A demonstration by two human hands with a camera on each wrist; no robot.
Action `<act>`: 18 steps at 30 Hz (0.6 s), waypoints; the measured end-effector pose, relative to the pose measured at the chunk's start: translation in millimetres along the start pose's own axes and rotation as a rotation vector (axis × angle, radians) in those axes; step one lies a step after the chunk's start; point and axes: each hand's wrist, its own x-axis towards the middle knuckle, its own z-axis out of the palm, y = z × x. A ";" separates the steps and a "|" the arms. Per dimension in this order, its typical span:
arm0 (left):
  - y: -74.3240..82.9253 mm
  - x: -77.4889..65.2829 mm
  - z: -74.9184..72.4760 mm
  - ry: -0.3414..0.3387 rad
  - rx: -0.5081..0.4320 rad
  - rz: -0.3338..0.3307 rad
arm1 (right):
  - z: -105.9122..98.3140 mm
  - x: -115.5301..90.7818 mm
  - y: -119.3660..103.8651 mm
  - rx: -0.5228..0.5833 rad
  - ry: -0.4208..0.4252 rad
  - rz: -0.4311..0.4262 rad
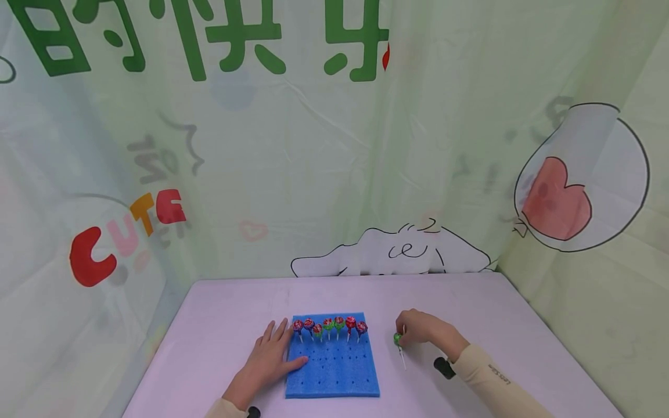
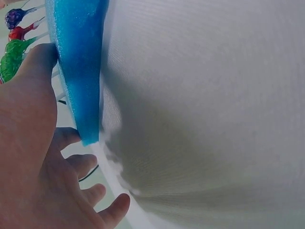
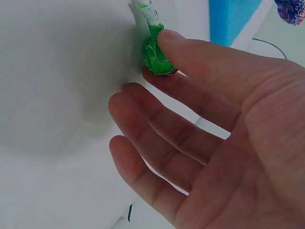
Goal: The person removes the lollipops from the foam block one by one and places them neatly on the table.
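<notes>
A blue foam board (image 1: 334,371) with rows of small holes lies on the table. Along its far side, several wrapped lollipops (image 1: 339,321) stand stick-down in one row, in red, green and purple wrappers. My left hand (image 1: 268,357) rests at the board's left edge, fingers spread and the thumb over its top; in the left wrist view the thumb touches the blue foam (image 2: 78,71). To the right of the board, my right hand (image 1: 420,328) pinches a green-wrapped lollipop (image 3: 156,56) by its head between thumb and index finger. Its white stick points toward the near side.
The pale table (image 1: 444,296) ends at printed curtains (image 1: 334,174) at the back and sides. A black wrist camera (image 1: 444,367) sits by the right sleeve, and another (image 1: 254,412) by the left sleeve.
</notes>
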 end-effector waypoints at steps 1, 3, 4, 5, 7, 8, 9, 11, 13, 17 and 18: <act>-0.5 0.4 0.5 -0.002 0.001 -0.002 | -0.1 -0.2 -0.4 -0.003 -0.002 0.005; -1.1 0.9 1.3 -0.005 0.001 -0.005 | 0.6 0.6 -0.2 -0.003 -0.002 0.016; -1.4 1.1 1.7 -0.006 0.001 -0.006 | 1.2 1.2 0.2 -0.004 -0.002 0.021; -1.5 1.2 1.8 -0.007 0.001 -0.007 | 1.5 1.3 0.3 -0.005 -0.002 0.025; -1.4 1.1 1.7 -0.007 0.001 -0.007 | 2.0 1.8 0.4 -0.003 -0.001 0.031; -1.0 0.7 1.3 -0.008 -0.001 -0.007 | 2.3 2.0 0.7 0.000 0.000 0.032; -0.8 0.4 1.0 -0.008 -0.004 -0.008 | 2.4 2.1 0.9 -0.002 0.000 0.030; 0.2 -0.2 -0.2 -0.010 -0.009 -0.009 | 1.9 1.8 0.4 -0.001 -0.001 0.026; 1.2 -0.5 -1.5 -0.012 -0.012 -0.008 | 1.6 1.8 0.4 -0.002 -0.002 0.021; 2.7 0.2 -3.6 -0.021 -0.015 -0.013 | 0.8 2.0 0.1 0.004 -0.003 0.021; 2.8 0.5 -3.9 -0.024 -0.013 -0.015 | 0.8 2.3 0.3 0.008 -0.005 0.026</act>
